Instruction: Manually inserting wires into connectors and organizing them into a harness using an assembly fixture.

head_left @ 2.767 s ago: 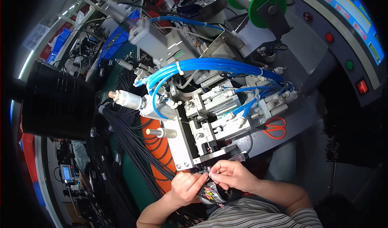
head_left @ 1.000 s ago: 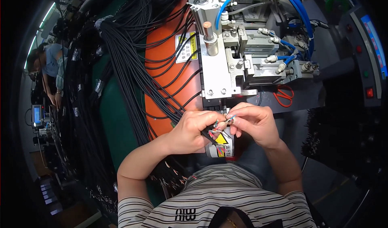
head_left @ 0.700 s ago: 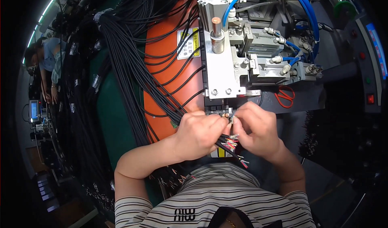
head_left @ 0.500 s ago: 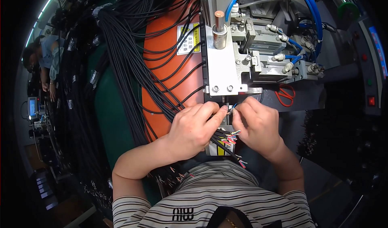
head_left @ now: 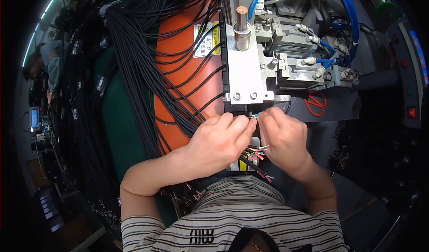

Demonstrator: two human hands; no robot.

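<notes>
My left hand (head_left: 223, 136) and my right hand (head_left: 283, 136) meet at the near end of a metal pneumatic fixture (head_left: 243, 75). Thumb and forefinger of the left hand are pinched, hiding most of what lies between them. A thin blue wire (head_left: 256, 115) shows between the two sets of fingertips, and the right fingers are closed at it. Below the hands, several black cable ends (head_left: 254, 154) stick out with stripped-back red, white and yellow wires. A thick bundle of black cables (head_left: 134, 69) runs down beside my left hand.
Single black cables cross the orange surface (head_left: 178, 91) to the fixture. Red-handled scissors (head_left: 315, 103) lie right of it, near air cylinders (head_left: 297, 73) with blue hoses (head_left: 353, 15). A control panel (head_left: 411, 73) stands far right. Another person (head_left: 49, 64) is at the far left.
Both hands stay at the fixture's near end, fingertips slightly closer together. The blue wire shows less between them. The whole view has shifted slightly.
</notes>
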